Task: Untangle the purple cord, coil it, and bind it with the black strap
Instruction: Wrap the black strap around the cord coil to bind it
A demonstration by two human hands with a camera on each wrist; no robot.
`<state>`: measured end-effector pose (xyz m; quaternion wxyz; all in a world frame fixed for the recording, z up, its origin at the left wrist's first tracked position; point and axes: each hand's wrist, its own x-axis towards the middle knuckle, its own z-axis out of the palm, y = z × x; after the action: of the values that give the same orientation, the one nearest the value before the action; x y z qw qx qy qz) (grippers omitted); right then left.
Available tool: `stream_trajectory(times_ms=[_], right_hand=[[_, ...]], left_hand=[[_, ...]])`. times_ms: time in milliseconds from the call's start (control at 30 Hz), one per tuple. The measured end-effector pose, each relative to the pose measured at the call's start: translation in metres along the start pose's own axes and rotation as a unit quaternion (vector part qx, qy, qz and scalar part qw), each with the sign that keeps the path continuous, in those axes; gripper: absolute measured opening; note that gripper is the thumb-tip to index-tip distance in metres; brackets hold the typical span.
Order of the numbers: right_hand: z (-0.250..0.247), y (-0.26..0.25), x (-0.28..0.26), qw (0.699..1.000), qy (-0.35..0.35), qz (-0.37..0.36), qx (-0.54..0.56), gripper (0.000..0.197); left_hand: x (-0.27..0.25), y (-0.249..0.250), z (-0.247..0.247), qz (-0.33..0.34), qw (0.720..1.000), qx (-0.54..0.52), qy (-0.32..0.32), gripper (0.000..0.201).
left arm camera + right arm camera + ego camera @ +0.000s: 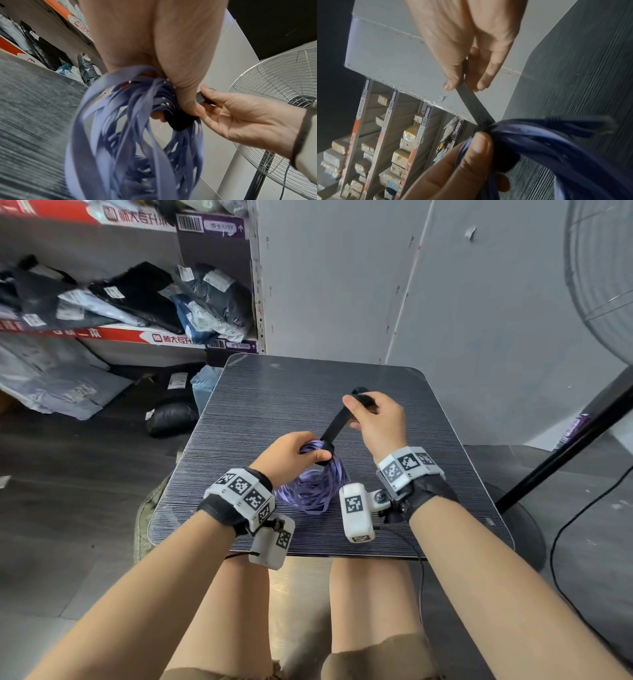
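The purple cord (317, 487) is a flat cable gathered into a coil of many loops, its lower part resting on the table (274, 398). My left hand (294, 455) grips the top of the coil, thumb pressed on the black strap (334, 428) where it wraps the bundle. My right hand (373, 419) pinches the strap's free end and holds it taut, up and away from the coil. The left wrist view shows the purple cord (133, 135) hanging in loops with the black strap (180, 120) wrapped at their top. In the right wrist view the black strap (474, 104) runs straight from my fingers (452, 81) to the purple cord (547, 136).
The small dark striped table has rounded corners and bare surface around the coil. Shelves (120, 302) with bagged parcels stand at the left. A standing fan (603, 285) is at the right, its black pole (561, 453) slanting down beside the table. A grey wall is behind.
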<state>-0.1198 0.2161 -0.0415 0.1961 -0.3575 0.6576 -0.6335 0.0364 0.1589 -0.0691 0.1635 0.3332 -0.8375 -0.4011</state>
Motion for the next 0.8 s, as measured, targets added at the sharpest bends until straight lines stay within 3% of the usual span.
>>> stream_trajectory(times_ms=[267,433,800], right_hand=[[0.008,-0.009,-0.017,0.990,-0.130,0.012,0.046,0.012],[0.009,-0.008,-0.023,0.989,-0.145,0.007,0.041,0.013],[0.009,-0.014,-0.044,0.992,-0.123,-0.004,0.022,0.010]], left_hand=[[0.001,-0.002,-0.002,-0.025,0.997,-0.019,0.069,0.032],[0.000,-0.005,-0.004,-0.045,0.995,-0.045,0.074,0.044],[-0.014,0.007,-0.002,-0.041,0.994,-0.047,0.092,0.037]])
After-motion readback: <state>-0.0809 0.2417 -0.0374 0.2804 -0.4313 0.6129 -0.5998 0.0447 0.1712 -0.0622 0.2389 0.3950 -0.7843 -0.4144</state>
